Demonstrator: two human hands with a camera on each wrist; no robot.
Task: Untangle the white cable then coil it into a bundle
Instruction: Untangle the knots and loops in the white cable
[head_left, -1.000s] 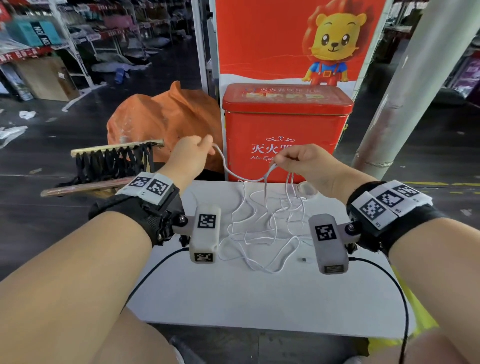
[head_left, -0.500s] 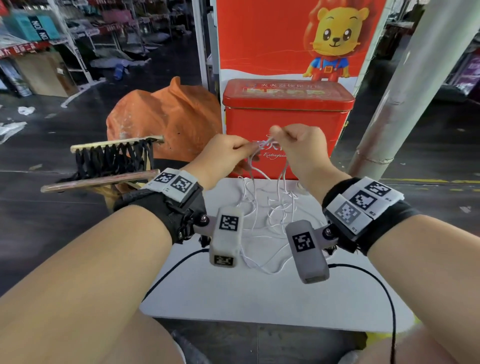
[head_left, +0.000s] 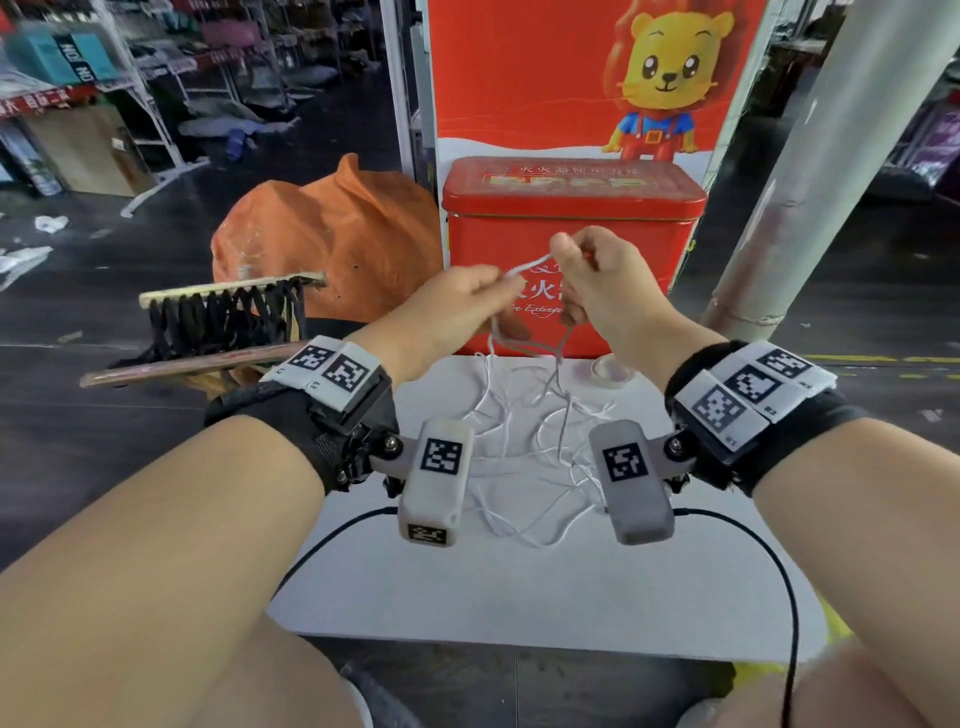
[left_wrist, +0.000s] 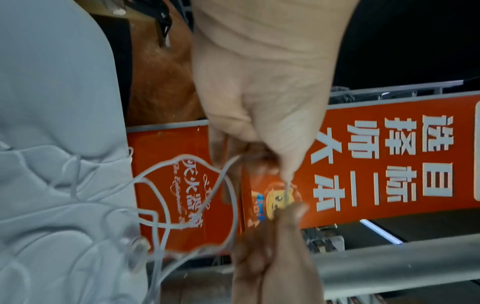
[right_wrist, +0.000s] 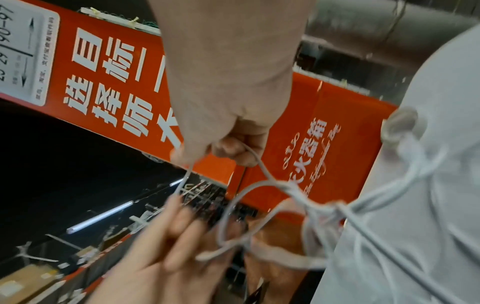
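Note:
A thin white cable (head_left: 524, 457) lies in a loose tangle on the white table (head_left: 519, 587), with strands rising to both hands. My left hand (head_left: 457, 306) pinches one strand of the cable (left_wrist: 287, 189) between thumb and finger. My right hand (head_left: 597, 280) pinches the same short stretch a little higher and to the right, and also holds loops that hang below it. In the right wrist view the cable (right_wrist: 262, 185) forms loops and a knot near the table edge. Both hands are raised close together above the far side of the table.
A red metal box (head_left: 571, 249) stands just behind the table, under a red lion poster (head_left: 597, 78). An orange bag (head_left: 332, 244) and a wooden rack with black straps (head_left: 223, 317) sit at the left. A grey pillar (head_left: 810, 171) rises at the right. A small clear disc (head_left: 610, 371) lies on the table.
My hands, apart a second ago with the cable slack between them, have come together. Now both pinch a short piece of cable in front of the red box.

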